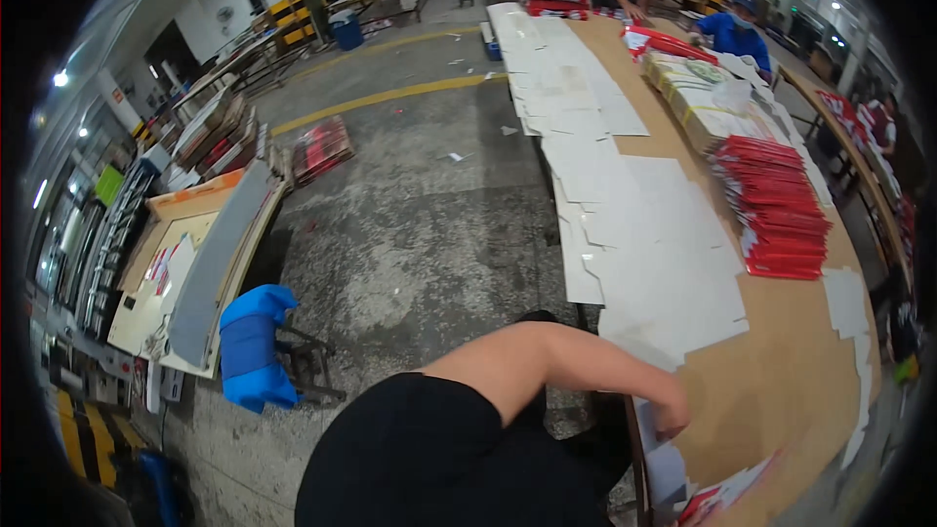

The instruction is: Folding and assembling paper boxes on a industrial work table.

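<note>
My left arm reaches across to the near edge of the long table. My left hand (672, 418) is there with its fingers curled downward and closed, and whatever they may hold is hidden. Just below it lies a pale white sheet (666, 470) at the table's edge. Beside that, a red and white printed piece (727, 496) lies on the brown board surface (747, 400), partly cut off by the picture's lower edge. My right hand is out of view.
White cardboard sheets (673, 234) cover the table's left side. A red stack of folded packages (776, 210) and a pale strapped stack (703, 98) stand on the right. Across the table's far end are co-workers, one in blue (737, 34). A blue-covered stool (256, 346) stands left.
</note>
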Motion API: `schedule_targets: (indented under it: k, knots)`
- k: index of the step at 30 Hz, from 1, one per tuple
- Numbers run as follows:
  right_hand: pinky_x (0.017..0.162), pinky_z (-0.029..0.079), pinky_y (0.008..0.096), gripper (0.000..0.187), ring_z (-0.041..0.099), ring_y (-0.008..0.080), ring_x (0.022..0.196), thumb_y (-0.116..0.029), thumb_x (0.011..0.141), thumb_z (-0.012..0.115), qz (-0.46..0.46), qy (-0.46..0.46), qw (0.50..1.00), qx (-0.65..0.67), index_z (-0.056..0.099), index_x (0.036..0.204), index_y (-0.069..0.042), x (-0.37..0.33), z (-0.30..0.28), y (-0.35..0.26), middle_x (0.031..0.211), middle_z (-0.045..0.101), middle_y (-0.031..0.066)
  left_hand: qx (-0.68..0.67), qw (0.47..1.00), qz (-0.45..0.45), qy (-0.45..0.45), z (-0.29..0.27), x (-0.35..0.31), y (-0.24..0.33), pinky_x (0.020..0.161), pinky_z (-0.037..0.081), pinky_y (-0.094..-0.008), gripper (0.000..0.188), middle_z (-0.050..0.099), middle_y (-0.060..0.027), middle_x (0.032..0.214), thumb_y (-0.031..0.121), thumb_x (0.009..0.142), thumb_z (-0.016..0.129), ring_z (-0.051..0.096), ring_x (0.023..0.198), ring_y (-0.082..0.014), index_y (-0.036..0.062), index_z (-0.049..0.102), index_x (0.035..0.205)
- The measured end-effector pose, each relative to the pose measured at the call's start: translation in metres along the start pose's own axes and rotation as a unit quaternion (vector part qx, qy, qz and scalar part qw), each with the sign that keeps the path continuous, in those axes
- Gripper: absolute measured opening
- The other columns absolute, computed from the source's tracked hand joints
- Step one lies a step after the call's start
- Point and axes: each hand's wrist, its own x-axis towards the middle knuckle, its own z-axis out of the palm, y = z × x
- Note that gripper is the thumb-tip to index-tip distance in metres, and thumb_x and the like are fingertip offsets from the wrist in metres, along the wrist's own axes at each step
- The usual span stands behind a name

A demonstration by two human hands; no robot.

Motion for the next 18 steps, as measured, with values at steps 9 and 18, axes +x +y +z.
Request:
schedule_targets:
  k: [9, 18]
  knots:
    - [0.086, 0.045, 0.0519, 0.053, 0.053, 0.0435, 0.106, -0.039, 0.082, 0.066, 0.057, -0.267, 0.947, -0.17, 0.06, 0.129, -0.017, 0.056, 0.007, -0.039, 0.115, 0.057, 0.0233, 0.079, 0.964, -0.215, 0.136, 0.006, -0.008, 0.009, 0.07, 0.051, -0.0462, 0.036, 0.068, -0.0117, 0.101, 0.036, 0.077, 0.069, 0.063, 0.094, -0.0262, 0.0069, 0.07, 0.099]
    - [0.096, 0.038, 0.0553, 0.063, 0.049, 0.0461, 0.112, -0.044, 0.076, 0.071, -0.05, -0.18, 0.976, -0.116, 0.06, 0.125, -0.006, 0.048, 0.016, -0.018, 0.122, 0.054, 0.0285, 0.112, 0.975, -0.103, 0.161, 0.069, -0.116, -0.002, 0.09, 0.042, -0.046, 0.043, 0.056, -0.0115, 0.116, 0.035, 0.07, 0.074, 0.049, 0.11, -0.0316, 0.004, 0.064, 0.097]
